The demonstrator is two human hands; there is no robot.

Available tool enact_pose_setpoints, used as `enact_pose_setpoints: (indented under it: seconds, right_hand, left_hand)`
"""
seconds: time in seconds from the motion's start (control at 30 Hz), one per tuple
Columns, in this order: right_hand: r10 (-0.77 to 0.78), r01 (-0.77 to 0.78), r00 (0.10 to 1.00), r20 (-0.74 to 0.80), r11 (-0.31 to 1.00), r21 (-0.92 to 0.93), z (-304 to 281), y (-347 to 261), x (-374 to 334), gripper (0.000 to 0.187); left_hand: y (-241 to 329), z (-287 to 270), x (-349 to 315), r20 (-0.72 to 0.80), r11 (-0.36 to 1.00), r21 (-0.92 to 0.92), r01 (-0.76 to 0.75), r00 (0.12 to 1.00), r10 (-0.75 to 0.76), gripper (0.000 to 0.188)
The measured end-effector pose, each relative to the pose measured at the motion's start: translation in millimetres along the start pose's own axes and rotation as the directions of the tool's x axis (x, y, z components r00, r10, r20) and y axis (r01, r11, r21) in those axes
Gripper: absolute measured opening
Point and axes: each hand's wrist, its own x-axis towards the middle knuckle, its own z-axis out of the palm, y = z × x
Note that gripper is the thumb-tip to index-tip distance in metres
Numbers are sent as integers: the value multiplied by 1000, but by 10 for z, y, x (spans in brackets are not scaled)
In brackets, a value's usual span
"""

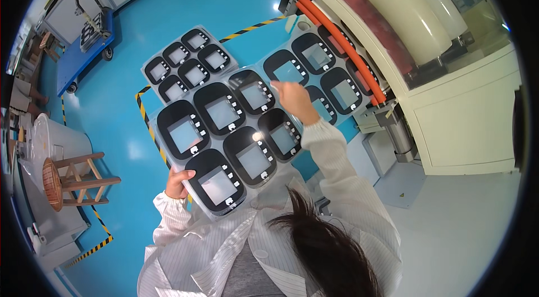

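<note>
A clear plastic sheet (219, 107) printed with several black rounded panels, each with a light window and small white marks, slants in front of me. My left hand (178, 182) grips its near left edge, thumb on top and the other fingers hidden underneath. At the far right corner, my right hand (296, 100) is closed, its thumb and forefinger seemingly pinching the edge. Beyond it, a similar printed sheet (342, 92) runs under orange rollers (342, 47) on the machine. A stack of like sheets (193, 75) lies past the far left edge.
The cream machine (460, 123) with large white rolls (407, 16) behind a window stands at right. Black-and-yellow tape (252, 28) marks the blue floor. At left are a wooden stool (84, 179), a white bin (62, 134) and a blue cart (84, 64).
</note>
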Motion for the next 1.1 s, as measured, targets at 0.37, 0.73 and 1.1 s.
enact_pose_setpoints:
  seconds: [0.37,0.73,1.1]
  right_hand:
    - [360,-503,856,371,747,436,-512,758,-1722,23]
    - [219,-442,895,388,328,835,-1107,301,-1850,25]
    - [51,-409,908,415,311,858,-1170,438,-1959,24]
  left_hand:
    - [90,46,47,-92,995,97,-29,995,38,53]
    - [-313,759,909,76,999,-15,33,997,-32,37]
    - [-681,912,1398,203,999,-14,-49,978,51,41]
